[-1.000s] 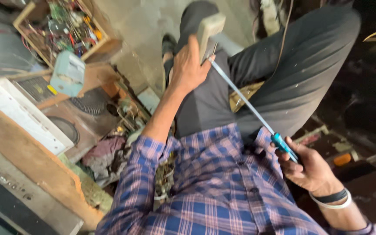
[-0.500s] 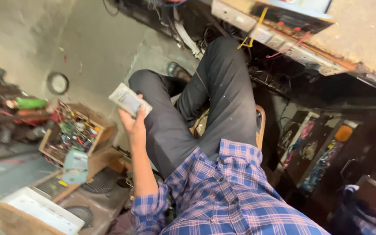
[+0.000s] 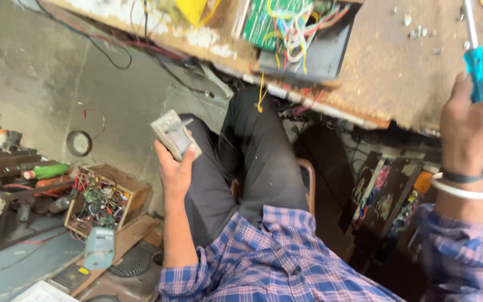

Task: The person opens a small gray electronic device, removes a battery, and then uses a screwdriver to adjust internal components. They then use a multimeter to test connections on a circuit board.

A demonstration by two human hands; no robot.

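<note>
— Screwdriver (image 3: 478, 64) where?
— Over the cluttered wooden surface (image 3: 387, 67), right hand (image 3: 473, 120) clamped round its blue handle.
— Left hand (image 3: 175, 168)?
— Closed on a grey handheld device (image 3: 173, 135), above the concrete floor (image 3: 57, 72).

Open concrete floor (image 3: 113, 95) upper left, crossed only by loose black wires (image 3: 113, 56) and 1 round ring (image 3: 79, 142). Lower left crowded: wooden box of circuit parts (image 3: 104, 202), dark metal rack (image 3: 6, 168), pale blue meter (image 3: 99, 247). Workbench (image 3: 387, 72) overhangs the lap; little room beneath, hanging wires (image 3: 286, 106) at its edge. Bench top near right hand (image 3: 473, 120) partly free, scattered small bits (image 3: 420, 31), open chassis with green board (image 3: 303, 33) to its left. Left hand (image 3: 175, 170) beside the knee (image 3: 252, 123), floor side unobstructed.
</note>
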